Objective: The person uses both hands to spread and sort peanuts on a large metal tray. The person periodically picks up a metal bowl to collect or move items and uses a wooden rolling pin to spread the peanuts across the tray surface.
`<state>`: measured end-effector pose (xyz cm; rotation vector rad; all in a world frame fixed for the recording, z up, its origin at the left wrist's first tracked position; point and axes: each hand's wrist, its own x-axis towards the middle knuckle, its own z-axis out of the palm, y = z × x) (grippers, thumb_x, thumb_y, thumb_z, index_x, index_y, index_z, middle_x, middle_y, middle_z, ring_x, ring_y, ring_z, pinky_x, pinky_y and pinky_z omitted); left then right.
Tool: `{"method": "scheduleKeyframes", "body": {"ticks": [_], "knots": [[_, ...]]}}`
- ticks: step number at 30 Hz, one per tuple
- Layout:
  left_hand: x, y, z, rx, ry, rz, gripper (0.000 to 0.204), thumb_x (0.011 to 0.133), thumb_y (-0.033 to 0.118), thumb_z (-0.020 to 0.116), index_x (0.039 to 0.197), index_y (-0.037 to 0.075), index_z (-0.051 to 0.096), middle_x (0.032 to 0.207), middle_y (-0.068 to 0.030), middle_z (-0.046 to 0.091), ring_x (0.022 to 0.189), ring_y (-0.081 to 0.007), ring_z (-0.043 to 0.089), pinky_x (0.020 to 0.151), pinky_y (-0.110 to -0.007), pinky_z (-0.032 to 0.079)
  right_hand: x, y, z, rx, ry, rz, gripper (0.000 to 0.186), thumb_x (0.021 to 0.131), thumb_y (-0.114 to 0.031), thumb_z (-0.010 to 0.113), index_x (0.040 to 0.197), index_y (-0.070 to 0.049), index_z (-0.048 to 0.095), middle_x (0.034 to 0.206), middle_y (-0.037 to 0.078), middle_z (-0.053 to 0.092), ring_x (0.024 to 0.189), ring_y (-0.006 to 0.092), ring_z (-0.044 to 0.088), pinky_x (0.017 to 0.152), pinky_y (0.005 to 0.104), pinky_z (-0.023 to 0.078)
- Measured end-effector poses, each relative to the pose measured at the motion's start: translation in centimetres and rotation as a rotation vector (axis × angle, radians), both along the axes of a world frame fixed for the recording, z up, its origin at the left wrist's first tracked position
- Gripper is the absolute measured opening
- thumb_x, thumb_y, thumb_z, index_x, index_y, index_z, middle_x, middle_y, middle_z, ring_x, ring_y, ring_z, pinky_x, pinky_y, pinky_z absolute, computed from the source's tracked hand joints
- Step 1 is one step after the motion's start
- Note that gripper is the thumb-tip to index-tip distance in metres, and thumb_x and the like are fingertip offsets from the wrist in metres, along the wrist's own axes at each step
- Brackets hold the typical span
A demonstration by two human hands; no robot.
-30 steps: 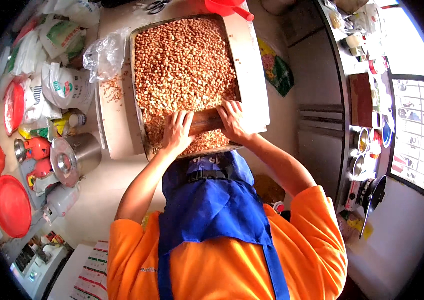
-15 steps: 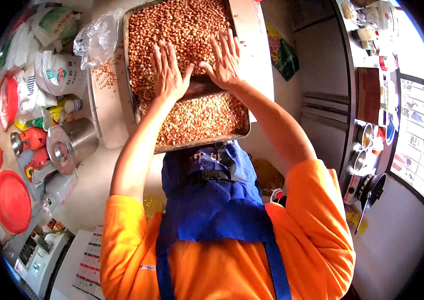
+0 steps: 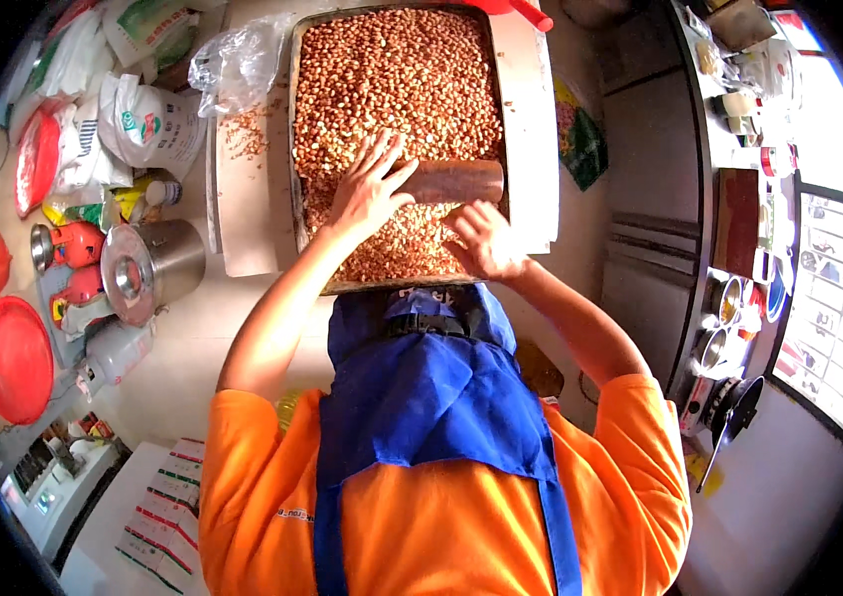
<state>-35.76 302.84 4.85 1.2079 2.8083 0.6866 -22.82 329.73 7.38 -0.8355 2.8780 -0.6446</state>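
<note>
A metal tray (image 3: 296,119) of brown-skinned nuts lies on a pale board; the nuts at its near end are broken into small bits. A wooden roller (image 3: 461,181) lies crosswise on them. My left hand (image 3: 367,194), fingers stretched, lies on the roller's left end. Just below the roller's right part, my right hand (image 3: 483,238) has loosely bent fingers over the broken nuts, not gripping the roller. A crumpled clear plastic bag (image 3: 238,65) and scattered bits are left of the tray; part of a red plastic utensil (image 3: 531,14) shows beyond it.
On the left are sacks (image 3: 148,129), a steel pot (image 3: 173,268), gas canisters and a red basin (image 3: 14,358). On the right, a dark-edged counter holds bowls (image 3: 727,303) and a black pan (image 3: 734,407), beside a barred window.
Both hands and the roller first moved away from me. Since then both hands have come back down; the right hand has dropped below the roller and bent its fingers.
</note>
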Motion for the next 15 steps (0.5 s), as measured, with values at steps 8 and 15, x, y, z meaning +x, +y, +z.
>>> {"method": "scheduleKeyframes", "body": {"ticks": [8,15], "knots": [[-2.1,0.6,0.4,0.032,-0.302,-0.048,0.056,0.101,0.031,0.077,0.155,0.021,0.067,0.167,-0.0059,0.057,0.162,-0.0278,0.045,0.132,-0.044,0.041,-1.9,-2.3,-5.4,0.016,-0.186,0.199,0.092,0.102,-0.044,0.074,0.174,-0.007,0.031,0.181,0.021,0.028,0.165,0.0427,0.03,0.136,0.0565,0.028],[-0.9,0.3,-1.7,0.076,-0.388,0.08,0.051,0.103,0.025,0.074,0.154,0.024,0.067,0.167,-0.0011,0.056,0.164,-0.027,0.041,0.14,-0.047,0.027,-3.4,-6.9,-5.6,0.068,-0.289,0.52,0.08,0.114,-0.051,0.055,0.18,-0.021,0.021,0.187,0.011,0.015,0.172,0.032,0.015,0.14,0.0494,0.022]]}}
